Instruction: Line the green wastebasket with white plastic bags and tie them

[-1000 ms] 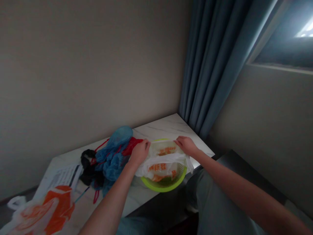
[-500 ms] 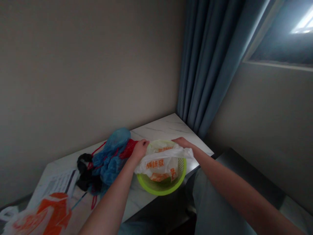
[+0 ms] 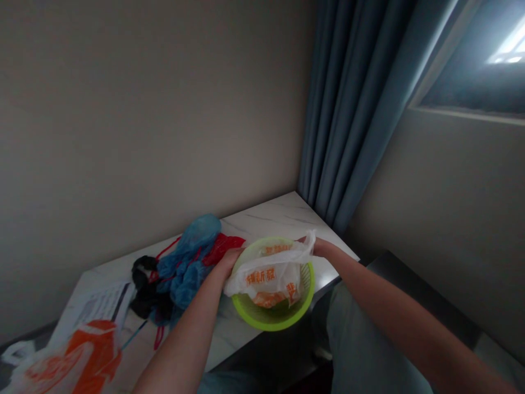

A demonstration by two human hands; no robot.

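A light-green plastic basket point(image 3: 274, 323) sits near the front edge of the marble-patterned table. A white plastic bag with orange printing point(image 3: 262, 273) lies inside it, spilling over the left rim. My left hand point(image 3: 232, 261) is closed at the basket's left side, the fingertips partly hidden by the rim. At the far right of the rim, my right hand point(image 3: 318, 246) reaches behind a raised corner of the bag, which covers most of its fingers. Beside my left hand lies a heap of crumpled blue plastic bags point(image 3: 188, 276), with a red bag point(image 3: 223, 249) touching the heap.
Black bags point(image 3: 151, 298) lie left of the blue heap. A printed paper point(image 3: 98, 303) and a white-and-orange bag point(image 3: 86, 358) occupy the table's left end. A blue curtain point(image 3: 348, 109) hangs at the corner, and a dark surface point(image 3: 422, 295) stands at the right.
My left hand has slid down and left along the basket's side. My right hand has shifted right and slightly down, and the bag's right corner now points upward.
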